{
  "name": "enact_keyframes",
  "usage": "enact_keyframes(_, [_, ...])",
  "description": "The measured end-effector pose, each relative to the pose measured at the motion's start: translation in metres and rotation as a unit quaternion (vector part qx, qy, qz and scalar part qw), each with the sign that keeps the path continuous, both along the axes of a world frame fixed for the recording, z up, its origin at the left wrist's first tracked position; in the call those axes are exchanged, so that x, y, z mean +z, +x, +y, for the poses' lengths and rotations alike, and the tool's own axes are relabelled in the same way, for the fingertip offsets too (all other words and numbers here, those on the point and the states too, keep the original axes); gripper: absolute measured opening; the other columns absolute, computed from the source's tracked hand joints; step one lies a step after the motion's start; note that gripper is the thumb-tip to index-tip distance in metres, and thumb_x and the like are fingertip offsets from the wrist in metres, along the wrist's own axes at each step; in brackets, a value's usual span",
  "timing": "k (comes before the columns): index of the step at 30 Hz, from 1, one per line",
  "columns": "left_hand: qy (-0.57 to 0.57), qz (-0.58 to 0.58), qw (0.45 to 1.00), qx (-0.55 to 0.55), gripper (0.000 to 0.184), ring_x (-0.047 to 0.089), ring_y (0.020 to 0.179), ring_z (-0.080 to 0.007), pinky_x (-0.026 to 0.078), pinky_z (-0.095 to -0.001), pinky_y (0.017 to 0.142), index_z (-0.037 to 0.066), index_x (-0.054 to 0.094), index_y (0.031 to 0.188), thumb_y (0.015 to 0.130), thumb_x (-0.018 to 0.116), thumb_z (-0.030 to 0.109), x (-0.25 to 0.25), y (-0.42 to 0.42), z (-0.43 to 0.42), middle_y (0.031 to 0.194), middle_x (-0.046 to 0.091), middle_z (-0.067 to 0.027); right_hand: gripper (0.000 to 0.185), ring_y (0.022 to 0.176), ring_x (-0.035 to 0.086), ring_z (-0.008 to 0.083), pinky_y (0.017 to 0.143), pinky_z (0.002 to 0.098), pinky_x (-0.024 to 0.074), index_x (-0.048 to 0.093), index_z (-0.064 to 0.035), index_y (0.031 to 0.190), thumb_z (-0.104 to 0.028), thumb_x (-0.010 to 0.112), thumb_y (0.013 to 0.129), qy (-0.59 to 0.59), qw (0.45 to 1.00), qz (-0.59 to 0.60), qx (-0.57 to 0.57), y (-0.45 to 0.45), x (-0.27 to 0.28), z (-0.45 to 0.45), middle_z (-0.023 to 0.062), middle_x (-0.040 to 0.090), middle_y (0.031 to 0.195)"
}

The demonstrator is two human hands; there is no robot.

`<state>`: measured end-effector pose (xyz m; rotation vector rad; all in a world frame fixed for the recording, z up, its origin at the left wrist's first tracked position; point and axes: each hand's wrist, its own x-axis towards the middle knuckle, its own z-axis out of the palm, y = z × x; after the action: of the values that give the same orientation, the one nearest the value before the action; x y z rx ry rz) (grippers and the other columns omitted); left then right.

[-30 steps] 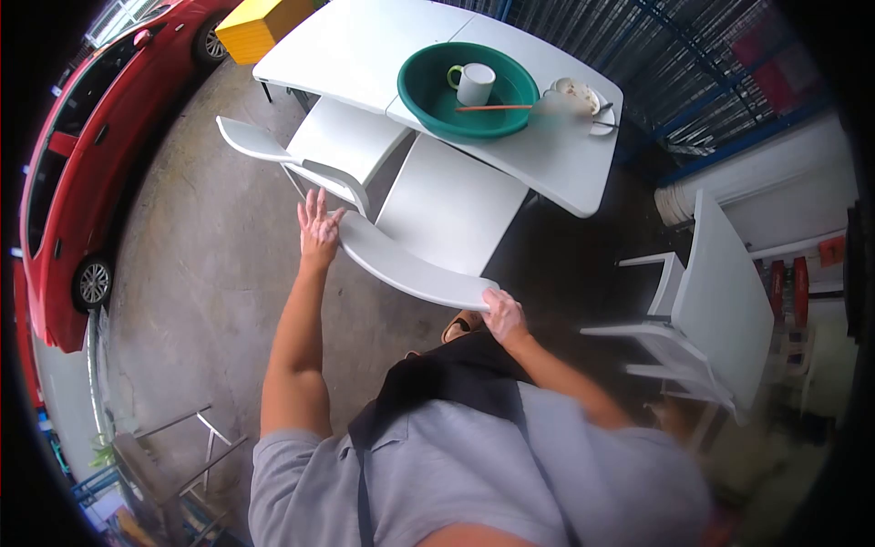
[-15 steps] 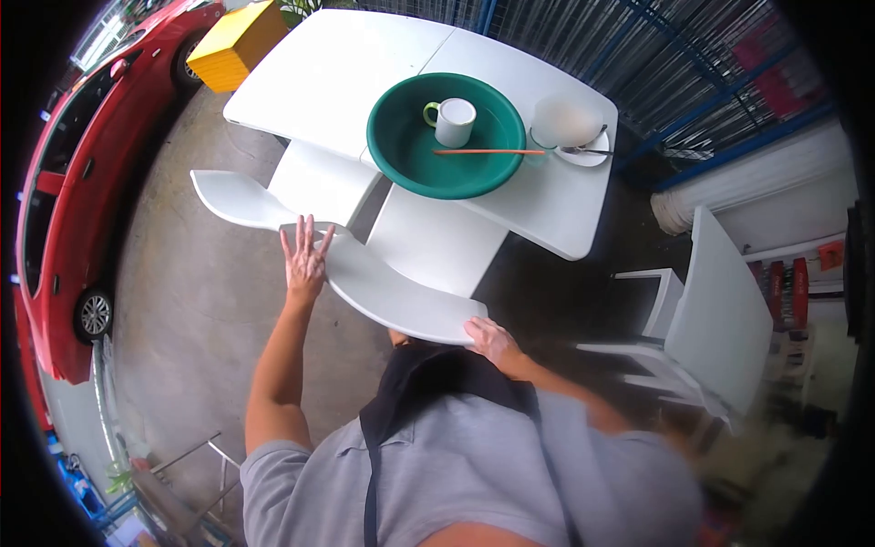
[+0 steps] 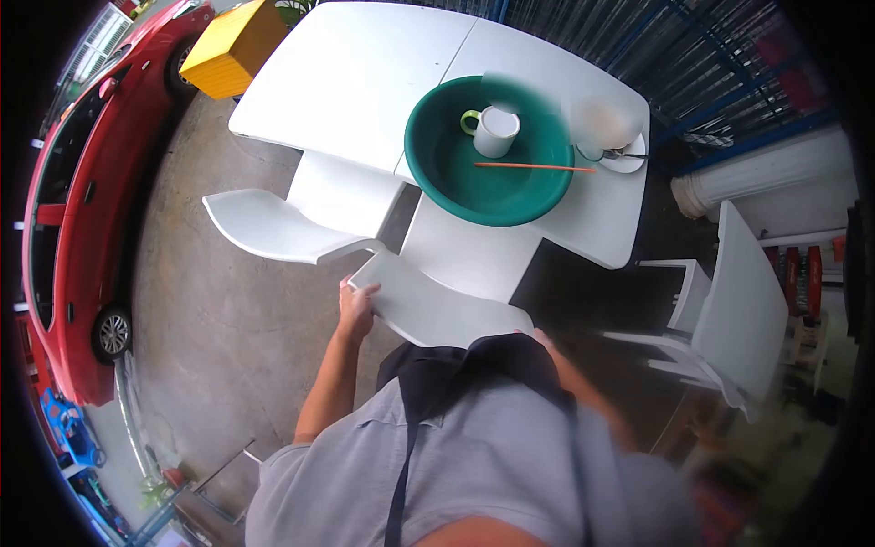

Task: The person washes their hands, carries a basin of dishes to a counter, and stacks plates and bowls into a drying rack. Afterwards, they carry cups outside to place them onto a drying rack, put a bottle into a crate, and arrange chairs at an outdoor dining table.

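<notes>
My left hand (image 3: 357, 308) grips the left edge of a white plastic chair's backrest (image 3: 442, 305), fingers curled over it. On the opposite edge is my right hand (image 3: 549, 345), partly hidden by my dark apron, its visible fingers at the backrest's corner. A second white chair (image 3: 278, 223) stands to the left. Beyond both chairs is a white table (image 3: 355, 82) bearing a green basin (image 3: 497, 208). Inside the basin are a white mug (image 3: 497, 132) with a green handle and a thin orange stick (image 3: 538, 167), which reaches over the rim.
Cutlery lies on a white saucer (image 3: 627, 162) beside a blurred, clear-looking vessel (image 3: 599, 128) on the table's right. More white chairs (image 3: 743, 310) stand at right. A red car (image 3: 82, 210) is parked left, near a yellow box (image 3: 232, 50). Blue metal fencing runs behind.
The near chair's backrest has turned and separated visually from the left chair. My left hand went from spread fingers on it to gripping its edge. The view has shifted slightly left.
</notes>
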<state>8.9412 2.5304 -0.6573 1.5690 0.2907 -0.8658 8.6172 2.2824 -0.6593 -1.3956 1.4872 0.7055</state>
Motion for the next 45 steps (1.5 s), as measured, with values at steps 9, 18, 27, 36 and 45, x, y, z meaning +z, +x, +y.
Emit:
enact_keyframes(9, [0.067, -0.102, 0.992, -0.042, 0.065, 0.056, 0.108, -0.0276, 0.048, -0.0358, 0.091, -0.003, 0.032, 0.136, 0.078, 0.061, 0.003, 0.03, -0.023, -0.009, 0.122, 0.051, -0.0216, 0.075, 0.102, 0.064, 0.0341, 0.074, 0.0509, 0.0504, 0.054, 0.0096, 0.124, -0.052, 0.067, 0.083, 0.057, 0.992, 0.006, -0.117, -0.004, 0.034, -0.011, 0.0207, 0.062, 0.118])
enact_keyframes(18, [0.048, -0.143, 0.985, -0.081, 0.061, 0.059, 0.096, -0.0234, 0.05, -0.0339, 0.081, -0.004, 0.033, 0.134, 0.08, 0.061, 0.002, 0.034, 0.001, -0.037, 0.109, 0.057, -0.0171, 0.069, 0.093, 0.064, 0.0287, 0.063, 0.0438, 0.0489, 0.057, 0.0074, 0.121, -0.05, 0.065, 0.084, 0.055, 0.986, -0.055, -0.15, 0.012, 0.047, -0.031, 0.0173, 0.064, 0.111])
enact_keyframes(27, [0.045, -0.136, 0.987, -0.073, 0.055, 0.06, 0.083, -0.0217, 0.051, -0.0334, 0.068, -0.005, 0.042, 0.126, 0.078, 0.066, 0.004, 0.007, 0.053, -0.083, 0.101, 0.058, -0.0151, 0.029, 0.063, 0.061, 0.019, 0.05, 0.033, 0.0518, 0.062, 0.0035, 0.097, -0.024, 0.061, 0.091, 0.089, 0.915, -0.249, -0.305, 0.042, 0.004, -0.096, 0.0104, 0.064, 0.087])
enact_keyframes(36, [0.334, -0.141, 0.861, 0.356, 0.084, 0.043, 0.126, -0.0366, 0.043, -0.0513, 0.101, 0.001, 0.032, 0.142, 0.086, 0.065, 0.053, 0.071, 0.083, -0.017, 0.132, 0.044, -0.0239, 0.054, 0.102, 0.061, 0.0375, 0.091, 0.0441, 0.0476, 0.062, -0.0071, 0.116, -0.054, 0.043, 0.095, -0.307, 0.937, -0.139, 0.095, 0.023, 0.02, -0.14, 0.0188, 0.065, 0.111])
enact_keyframes(45, [0.013, -0.054, 0.916, 0.398, 0.052, 0.057, 0.113, -0.0381, 0.049, -0.0537, 0.096, -0.013, 0.035, 0.135, 0.099, 0.046, 0.024, -0.016, 0.139, -0.019, 0.133, 0.049, -0.0236, 0.047, 0.076, 0.063, 0.0133, 0.07, 0.0266, 0.0511, 0.066, -0.0033, 0.103, -0.047, 0.048, 0.098, -0.2, 0.906, -0.272, -0.255, 0.032, 0.028, -0.197, 0.0049, 0.066, 0.088])
